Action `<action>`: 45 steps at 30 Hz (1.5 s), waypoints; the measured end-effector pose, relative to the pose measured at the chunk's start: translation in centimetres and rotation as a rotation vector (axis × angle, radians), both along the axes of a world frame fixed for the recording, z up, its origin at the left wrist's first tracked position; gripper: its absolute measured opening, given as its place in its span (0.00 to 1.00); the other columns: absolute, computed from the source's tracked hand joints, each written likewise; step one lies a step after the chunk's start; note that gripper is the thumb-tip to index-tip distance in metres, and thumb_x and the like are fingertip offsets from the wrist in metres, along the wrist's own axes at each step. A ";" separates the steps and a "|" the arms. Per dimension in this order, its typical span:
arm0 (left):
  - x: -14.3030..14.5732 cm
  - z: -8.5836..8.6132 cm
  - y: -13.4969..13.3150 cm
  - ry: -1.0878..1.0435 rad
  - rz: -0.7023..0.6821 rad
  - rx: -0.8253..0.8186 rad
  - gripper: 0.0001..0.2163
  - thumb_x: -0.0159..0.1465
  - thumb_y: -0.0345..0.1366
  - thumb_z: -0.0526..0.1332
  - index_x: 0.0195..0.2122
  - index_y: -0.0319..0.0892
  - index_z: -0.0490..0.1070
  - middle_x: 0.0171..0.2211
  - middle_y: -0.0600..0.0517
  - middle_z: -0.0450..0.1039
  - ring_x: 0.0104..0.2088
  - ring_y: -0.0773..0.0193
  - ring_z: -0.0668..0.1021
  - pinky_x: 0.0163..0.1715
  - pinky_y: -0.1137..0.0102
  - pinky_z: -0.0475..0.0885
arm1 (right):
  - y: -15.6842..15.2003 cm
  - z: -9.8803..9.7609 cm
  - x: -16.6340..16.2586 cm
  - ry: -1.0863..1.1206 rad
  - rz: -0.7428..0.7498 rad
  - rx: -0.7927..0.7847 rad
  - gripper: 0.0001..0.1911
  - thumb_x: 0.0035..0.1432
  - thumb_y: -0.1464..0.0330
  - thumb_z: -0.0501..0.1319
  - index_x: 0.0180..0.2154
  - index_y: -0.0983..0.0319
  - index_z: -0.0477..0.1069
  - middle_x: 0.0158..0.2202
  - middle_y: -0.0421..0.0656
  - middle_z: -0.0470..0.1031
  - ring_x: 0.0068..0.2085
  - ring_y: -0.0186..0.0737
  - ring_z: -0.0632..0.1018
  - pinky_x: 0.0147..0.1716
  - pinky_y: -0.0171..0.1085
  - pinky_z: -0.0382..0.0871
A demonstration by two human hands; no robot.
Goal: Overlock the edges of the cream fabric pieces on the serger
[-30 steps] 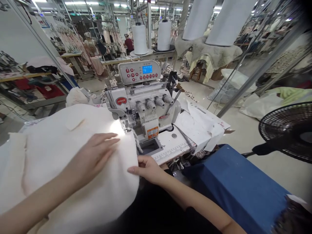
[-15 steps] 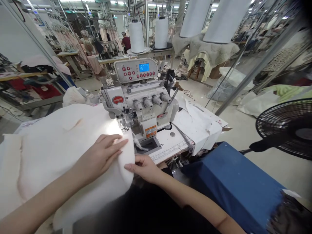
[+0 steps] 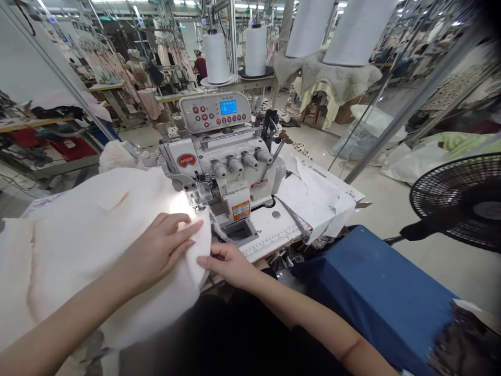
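A large piece of thick white fabric (image 3: 94,224) spreads over the left of the table, its right edge running up to the presser foot of an overlock sewing machine (image 3: 223,162). My left hand (image 3: 162,248) lies on top of the fabric just in front of the foot, fingers stretched out and pressing it. At the near right edge, my right hand (image 3: 229,263) pinches the fabric between thumb and fingers. The machine's lamp lights the cloth by the needle. A thin strip of trimming (image 3: 219,227) hangs beside the foot.
White cloth pieces (image 3: 317,196) lie on the table's right end. A blue-covered box (image 3: 383,292) and a black fan (image 3: 462,203) stand at the right. Thread cones (image 3: 216,57) rise behind the machine. A person (image 3: 200,65) sits far back.
The near part of the fabric has shifted slightly, its lower right corner drawing up and left. My right hand has moved a little left and up with the edge. My left hand stays nearly in place.
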State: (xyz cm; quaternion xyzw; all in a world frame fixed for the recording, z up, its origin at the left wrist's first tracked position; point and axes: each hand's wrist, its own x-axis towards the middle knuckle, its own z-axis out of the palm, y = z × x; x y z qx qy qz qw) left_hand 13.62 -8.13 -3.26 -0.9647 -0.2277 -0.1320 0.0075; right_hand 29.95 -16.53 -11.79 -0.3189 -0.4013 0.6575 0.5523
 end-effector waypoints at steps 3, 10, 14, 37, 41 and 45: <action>0.3 0.1 0.0 -0.006 0.034 -0.023 0.18 0.65 0.38 0.50 0.55 0.50 0.65 0.46 0.45 0.65 0.39 0.59 0.67 0.40 0.62 0.69 | 0.4 0.5 0.3 -0.034 -0.047 0.016 0.18 0.46 0.55 0.64 0.26 0.65 0.71 0.24 0.38 0.69 0.28 0.32 0.68 0.34 0.34 0.64; -2.2 -1.1 -0.6 -0.174 0.246 0.003 0.19 0.64 0.40 0.51 0.56 0.46 0.60 0.57 0.43 0.57 0.58 0.47 0.59 0.53 0.48 0.60 | 1.2 -0.2 -0.9 -0.097 -0.109 0.105 0.17 0.43 0.58 0.67 0.32 0.65 0.74 0.31 0.42 0.73 0.33 0.37 0.72 0.37 0.36 0.66; -6.6 -2.0 -0.8 -0.050 0.621 -0.159 0.18 0.63 0.47 0.50 0.50 0.43 0.62 0.41 0.48 0.72 0.41 0.52 0.75 0.35 0.59 0.73 | 0.8 -0.5 -1.0 -0.342 -0.222 0.155 0.15 0.46 0.58 0.66 0.24 0.66 0.72 0.23 0.39 0.67 0.26 0.33 0.67 0.27 0.32 0.60; 0.4 0.1 -0.6 0.049 0.008 0.005 0.19 0.65 0.37 0.50 0.56 0.44 0.61 0.50 0.44 0.63 0.49 0.53 0.65 0.46 0.59 0.65 | 0.7 -0.6 -1.4 -0.304 -0.212 0.189 0.16 0.45 0.57 0.65 0.26 0.65 0.69 0.23 0.37 0.63 0.25 0.31 0.63 0.26 0.31 0.58; 0.5 0.1 -1.2 0.028 0.009 -0.006 0.18 0.65 0.36 0.49 0.56 0.46 0.62 0.49 0.45 0.64 0.47 0.55 0.66 0.45 0.61 0.66 | 0.2 -0.4 -1.0 -0.266 -0.161 0.177 0.18 0.50 0.57 0.61 0.22 0.65 0.65 0.22 0.37 0.61 0.25 0.30 0.62 0.27 0.32 0.58; 0.7 0.1 -1.0 0.057 0.038 -0.018 0.19 0.65 0.38 0.48 0.57 0.46 0.61 0.49 0.44 0.62 0.47 0.53 0.65 0.45 0.58 0.65 | 0.5 -0.1 -0.9 -0.101 -0.168 0.145 0.18 0.47 0.55 0.63 0.27 0.63 0.64 0.24 0.37 0.63 0.27 0.31 0.65 0.29 0.32 0.62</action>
